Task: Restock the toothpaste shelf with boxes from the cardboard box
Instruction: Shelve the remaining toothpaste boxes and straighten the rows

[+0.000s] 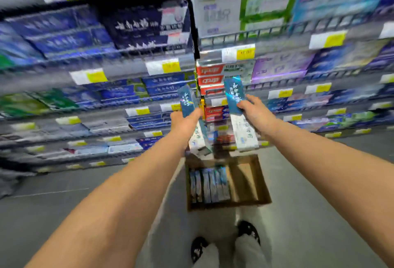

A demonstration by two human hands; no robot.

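Left hand (185,121) grips teal box (187,101); right hand (253,112) grips second box (234,95).

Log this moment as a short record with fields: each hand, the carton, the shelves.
left hand: left hand grips a teal toothpaste box, raised toward the shelves
right hand: right hand grips a second teal toothpaste box, likewise raised
cardboard box: cardboard box open on the floor below the hands; a row of teal boxes fills its left part, right part bare
shelves: shelving stocked with toothpaste, yellow price tags on the edges; print too blurred to read
stage: both boxes in hand, not yet shelved
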